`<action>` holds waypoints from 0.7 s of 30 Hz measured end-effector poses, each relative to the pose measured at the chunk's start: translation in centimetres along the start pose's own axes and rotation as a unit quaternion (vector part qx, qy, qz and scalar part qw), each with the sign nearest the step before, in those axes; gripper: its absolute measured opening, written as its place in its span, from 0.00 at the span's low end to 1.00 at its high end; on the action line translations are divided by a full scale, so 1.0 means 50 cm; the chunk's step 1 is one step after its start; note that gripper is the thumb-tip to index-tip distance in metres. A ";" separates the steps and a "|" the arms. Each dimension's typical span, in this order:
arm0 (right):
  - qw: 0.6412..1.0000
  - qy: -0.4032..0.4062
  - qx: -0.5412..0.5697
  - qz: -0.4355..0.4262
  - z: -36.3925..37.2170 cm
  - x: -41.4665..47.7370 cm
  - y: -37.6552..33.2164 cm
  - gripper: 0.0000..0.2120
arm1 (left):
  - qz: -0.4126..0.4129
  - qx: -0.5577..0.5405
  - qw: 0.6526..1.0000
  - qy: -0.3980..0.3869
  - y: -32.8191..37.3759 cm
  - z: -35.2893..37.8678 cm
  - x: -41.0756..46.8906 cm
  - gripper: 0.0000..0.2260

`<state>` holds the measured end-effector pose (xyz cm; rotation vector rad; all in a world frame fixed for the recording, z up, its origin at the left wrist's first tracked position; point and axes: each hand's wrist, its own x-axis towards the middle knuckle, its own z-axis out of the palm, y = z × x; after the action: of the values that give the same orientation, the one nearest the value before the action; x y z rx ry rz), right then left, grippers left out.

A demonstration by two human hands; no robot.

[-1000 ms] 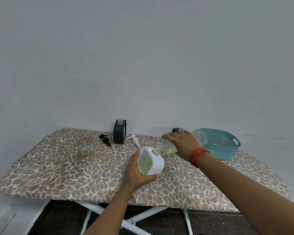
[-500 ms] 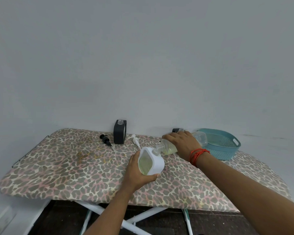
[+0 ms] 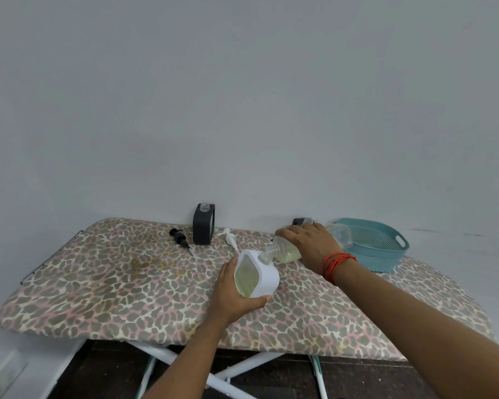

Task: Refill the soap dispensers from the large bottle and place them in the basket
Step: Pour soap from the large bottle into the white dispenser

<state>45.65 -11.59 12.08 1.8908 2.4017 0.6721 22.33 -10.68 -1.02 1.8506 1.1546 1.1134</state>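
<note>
The left hand (image 3: 236, 295) has its fingers and thumb curled round the white rectangular plastic soap dispenser with a clear window (image 3: 261, 279), holding it tilted near the front middle of the leopard-print ironing board (image 3: 127, 283). The right hand (image 3: 308, 243) clasps the large clear plastic bottle of pale yellow soap (image 3: 283, 251) from above. The bottle lies almost level, its neck meeting the dispenser's open mouth. The main risk is misalignment: both containers are hand-held, so a small drift of either wrist would probably send soap onto the fabric cover. The window shows liquid well up the body, and because the dispenser is tilted, overflow at the mouth is likely if pouring is not stopped in time. Spilled soap would make either grip slippery. The teal perforated plastic basket (image 3: 386, 260) stands well to the right, behind the right forearm, and a hasty withdrawal could knock it.
</note>
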 end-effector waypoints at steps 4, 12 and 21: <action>1.000 0.002 -0.001 -0.003 -0.003 0.000 -0.001 0.34 | -0.003 0.004 1.000 -0.001 -0.003 0.000 -0.001 0.52; 1.000 0.004 0.001 -0.003 -0.001 0.000 0.000 0.34 | -0.002 0.003 1.000 -0.002 -0.003 0.000 0.000 0.52; 1.000 0.003 0.004 -0.001 -0.002 -0.002 -0.001 0.33 | -0.007 0.004 1.000 -0.002 -0.004 0.001 0.000 0.53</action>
<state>45.61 -11.71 12.15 1.8921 2.4131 0.6686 22.32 -10.60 -1.21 1.8472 1.1697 1.0969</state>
